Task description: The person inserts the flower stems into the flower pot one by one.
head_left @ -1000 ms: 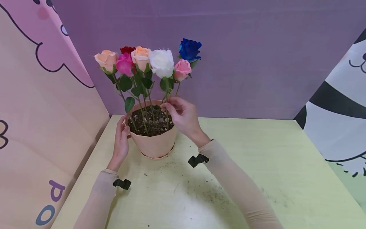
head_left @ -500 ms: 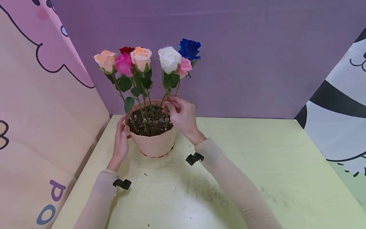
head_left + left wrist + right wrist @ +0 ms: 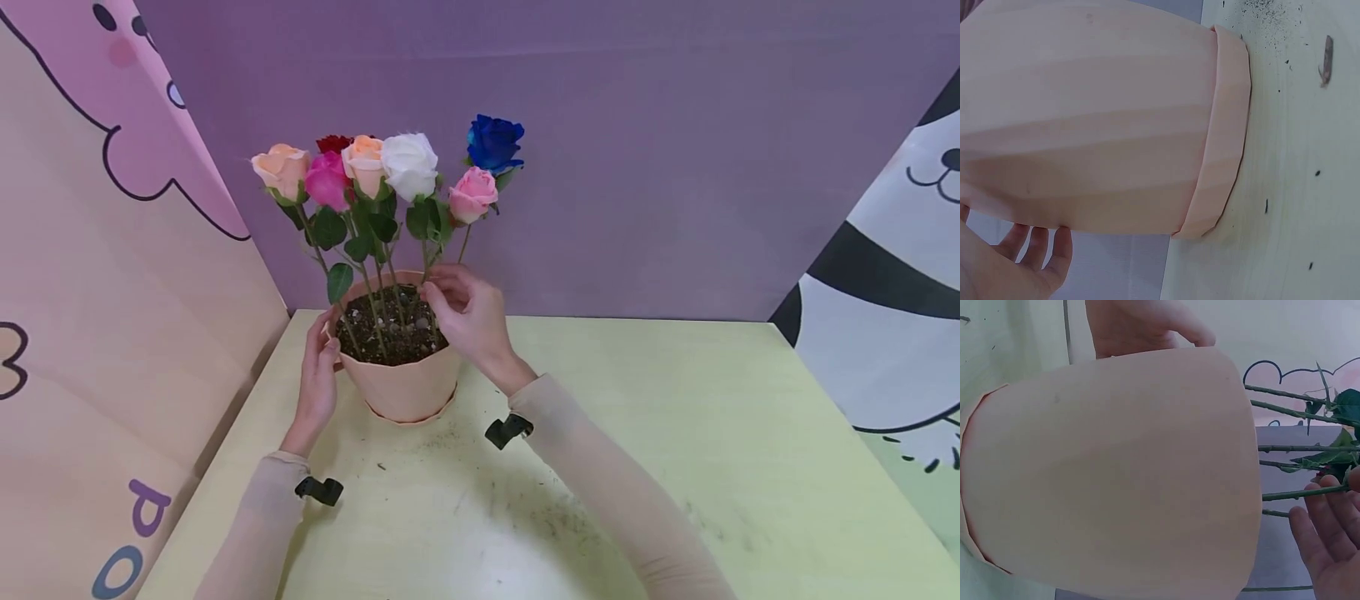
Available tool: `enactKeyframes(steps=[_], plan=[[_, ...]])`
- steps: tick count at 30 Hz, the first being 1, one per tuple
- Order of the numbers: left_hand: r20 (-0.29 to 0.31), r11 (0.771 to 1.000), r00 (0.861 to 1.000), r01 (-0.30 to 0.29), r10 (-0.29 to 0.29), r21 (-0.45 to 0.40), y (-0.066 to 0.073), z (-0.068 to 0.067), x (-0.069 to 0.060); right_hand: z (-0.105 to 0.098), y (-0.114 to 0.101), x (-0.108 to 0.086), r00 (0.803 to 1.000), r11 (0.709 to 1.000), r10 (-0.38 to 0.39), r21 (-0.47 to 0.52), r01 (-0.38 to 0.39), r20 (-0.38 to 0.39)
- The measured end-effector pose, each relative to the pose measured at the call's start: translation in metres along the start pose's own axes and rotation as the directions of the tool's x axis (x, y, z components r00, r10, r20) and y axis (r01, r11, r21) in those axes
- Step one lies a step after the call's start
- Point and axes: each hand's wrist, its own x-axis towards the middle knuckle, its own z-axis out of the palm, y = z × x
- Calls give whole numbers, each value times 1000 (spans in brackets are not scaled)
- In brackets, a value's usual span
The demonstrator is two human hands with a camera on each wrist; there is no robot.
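A peach-coloured flowerpot [image 3: 401, 387] filled with dark soil [image 3: 408, 342] stands on a saucer at the back left of the table. My left hand [image 3: 318, 387] holds the pot's left side, its fingertips [image 3: 1062, 240] against the wall in the left wrist view. Over the pot's right rim, my right hand [image 3: 474, 321] pinches the green stem of a white rose [image 3: 409, 167]. That stem [image 3: 1300, 493] lies between thumb and fingers in the right wrist view. The white bloom leans left, close beside a peach rose [image 3: 364, 165]. Where the stem meets the soil is partly hidden by the hand.
Other roses stand in the pot: another peach one [image 3: 282, 171], a magenta one [image 3: 327, 179], a dark red bloom [image 3: 333, 143], a pink one [image 3: 473, 195] and a blue one [image 3: 495, 143]. Soil crumbs [image 3: 555, 512] lie scattered on the pale table [image 3: 675, 417]. A purple backdrop [image 3: 637, 167] rises behind.
The white rose swung right, in front of the pink rose, then back left beside the peach one. My right hand shifted slightly left with the stem. My left hand stayed on the pot.
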Motion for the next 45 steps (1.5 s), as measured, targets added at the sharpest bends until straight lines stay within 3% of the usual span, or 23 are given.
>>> enactKeyframes(steps=[31,36,45], plan=[[5,999,999,-44,44,18,-2,-1,4,-15,0,-4,997,998,55,-22,-57,-56],[8,999,1000,-29,29,36,-1,-2,6,-25,-5,-5,996,998,49,-37,-52,-69],[34,997,999,-21,19,72,4,-7,7,-61,-9,-11,986,999,-48,-3,48,-162]])
